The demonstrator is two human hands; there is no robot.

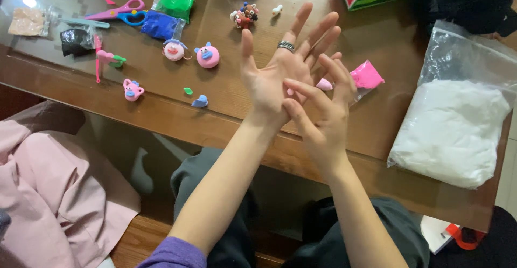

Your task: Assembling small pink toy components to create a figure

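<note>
My left hand (pixel 272 77) is held palm up over the wooden table (pixel 226 106), its fingers spread and a dark ring on one finger. My right hand (pixel 323 120) lies across it, back up, with its fingers laid on the left palm. A small pale pink clay bit (pixel 291 91) shows between the right fingers and the left palm, pressed between the two hands. Just beyond the hands lie a pale pink clay lump (pixel 324 84) and a bag of bright pink clay (pixel 367 76).
Pink clay pig figures (pixel 207 56) (pixel 174 50) (pixel 132 90) stand on the left. Scissors (pixel 116 12), blue (pixel 160 25), green (pixel 173 2) and black (pixel 75 39) clay bags lie further back. A large bag of white clay (pixel 452 130) fills the right. Pink cloth (pixel 54 187) lies below left.
</note>
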